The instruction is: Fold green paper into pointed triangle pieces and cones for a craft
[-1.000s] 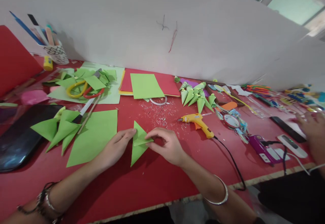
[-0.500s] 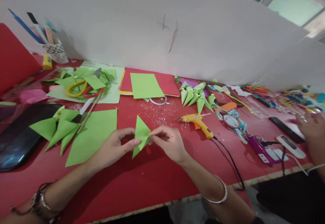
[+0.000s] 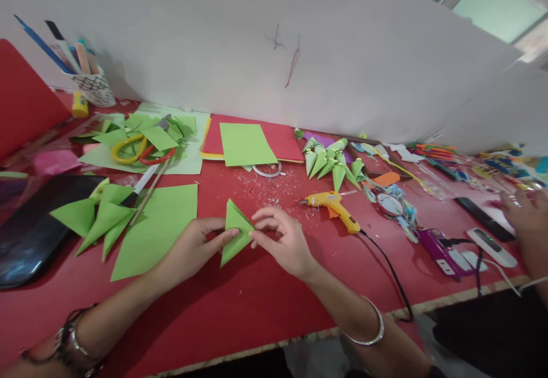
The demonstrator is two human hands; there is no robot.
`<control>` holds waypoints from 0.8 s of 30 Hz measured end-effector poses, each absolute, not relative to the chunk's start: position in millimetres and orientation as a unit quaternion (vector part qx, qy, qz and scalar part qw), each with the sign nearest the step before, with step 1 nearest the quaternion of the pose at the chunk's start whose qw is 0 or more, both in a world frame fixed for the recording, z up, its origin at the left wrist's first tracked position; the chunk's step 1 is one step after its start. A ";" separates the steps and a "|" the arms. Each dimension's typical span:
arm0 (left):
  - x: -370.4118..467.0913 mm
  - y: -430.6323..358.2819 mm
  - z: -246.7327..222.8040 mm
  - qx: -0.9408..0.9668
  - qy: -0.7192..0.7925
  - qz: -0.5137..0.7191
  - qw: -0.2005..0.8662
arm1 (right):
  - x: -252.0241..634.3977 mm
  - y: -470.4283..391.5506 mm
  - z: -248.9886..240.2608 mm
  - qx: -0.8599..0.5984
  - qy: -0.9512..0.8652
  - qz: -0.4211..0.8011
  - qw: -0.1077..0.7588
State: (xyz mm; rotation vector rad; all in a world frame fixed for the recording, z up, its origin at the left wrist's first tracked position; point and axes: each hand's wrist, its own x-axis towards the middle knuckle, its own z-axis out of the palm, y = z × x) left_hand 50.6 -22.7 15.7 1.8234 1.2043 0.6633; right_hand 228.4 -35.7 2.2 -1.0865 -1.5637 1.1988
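A small piece of green paper [image 3: 234,234], folded into a triangle, is held above the table in front of me. My left hand [image 3: 208,238] pinches its left side, thumb on the near face and fingers behind. At the right corner, my right hand [image 3: 280,238] has its thumb tip against the paper, with the index finger lifted off a little and other fingers partly hidden. Below my left wrist lies a larger green sheet [image 3: 158,229]. To the right of my right hand rests a yellow glue gun [image 3: 334,206] with a black cord.
Green paper cones lie left [image 3: 107,215] and right [image 3: 336,164]. Scissors [image 3: 128,151] sit among green cut pieces. Red sheets [image 3: 286,138] lie at the back beside a pen cup [image 3: 93,88]. A purple adapter [image 3: 440,252] and another person's hand [image 3: 524,212] are at right.
The green paper's two halves now lie closer together as a flatter triangle. My right index finger has lifted away from the corner, and the left hand keeps its pinch.
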 end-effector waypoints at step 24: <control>48.9 -26.2 11.3 0.742 0.410 0.258 0.463 | 227.8 -39.2 6.5 -0.397 -0.799 0.348 0.288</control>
